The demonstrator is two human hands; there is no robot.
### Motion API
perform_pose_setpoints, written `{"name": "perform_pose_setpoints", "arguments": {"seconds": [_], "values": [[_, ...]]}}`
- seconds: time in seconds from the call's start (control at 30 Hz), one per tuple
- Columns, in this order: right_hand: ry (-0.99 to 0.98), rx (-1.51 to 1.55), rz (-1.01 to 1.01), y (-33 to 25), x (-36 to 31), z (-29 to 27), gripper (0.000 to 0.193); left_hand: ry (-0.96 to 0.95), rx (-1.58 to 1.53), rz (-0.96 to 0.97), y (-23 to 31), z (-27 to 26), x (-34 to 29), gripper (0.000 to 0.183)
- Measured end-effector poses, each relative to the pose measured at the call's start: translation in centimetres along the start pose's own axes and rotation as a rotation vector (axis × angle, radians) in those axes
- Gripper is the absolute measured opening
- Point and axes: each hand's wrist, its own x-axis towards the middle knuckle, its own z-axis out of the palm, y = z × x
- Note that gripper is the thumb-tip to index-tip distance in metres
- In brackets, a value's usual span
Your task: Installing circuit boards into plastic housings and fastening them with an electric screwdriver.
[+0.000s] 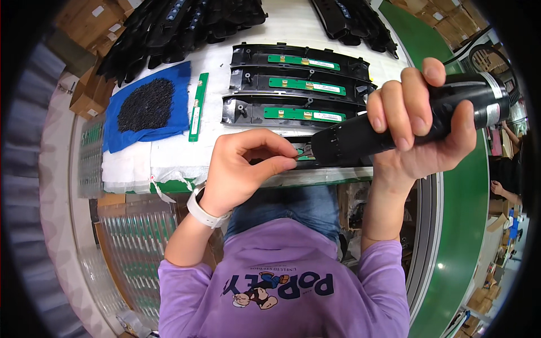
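Observation:
My right hand [420, 115] is wrapped round a black electric screwdriver [349, 137], its nose pointing left and down. Thumb and forefinger of my left hand [242, 163] pinch together beside that nose; whatever small thing they hold is too hard to make out. Beneath the tip lies a dark part with a bit of green circuit board [306, 158], mostly hidden by my hands and the tool. Just beyond, three long black plastic housings [253, 109] lie in a stack of rows, each with a narrow green board [304, 114] inside.
A blue cloth [179, 84] at the left carries a heap of small black screws [146, 104]. Beside it lies a loose green board [198, 107]. More black housings [197, 22] are piled along the far side of the white table covering [214, 73]. A cable hangs at the right.

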Motion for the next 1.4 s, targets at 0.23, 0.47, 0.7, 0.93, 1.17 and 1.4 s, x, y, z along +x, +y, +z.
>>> {"name": "perform_pose_setpoints", "arguments": {"seconds": [0.23,0.47,0.7,0.93,1.17,1.4], "values": [[0.05,0.034,-0.026,1.0,0.5,0.3,0.042,-0.012,-0.208,-0.091,-0.3,-1.3,-0.5,0.019],[-0.006,-0.415,0.147,1.8,0.5,0.3,0.041,0.507,0.863,0.366,0.9,-5.4,0.6,0.033],[0.055,-0.292,0.184,3.5,0.9,1.1,0.028,0.801,1.759,0.013,-0.7,-15.8,-0.8,0.037],[0.074,-0.311,0.245,3.6,0.9,1.1,0.026,0.71,1.63,-0.059,-1.0,-17.0,-0.1,0.019],[-0.066,-0.518,0.229,4.4,1.2,1.6,0.032,0.825,1.527,0.054,-1.4,-16.3,0.0,0.012],[-0.081,-0.412,0.274,4.7,1.5,0.9,0.028,0.833,1.432,0.16,-1.9,-16.3,0.7,0.013]]}}
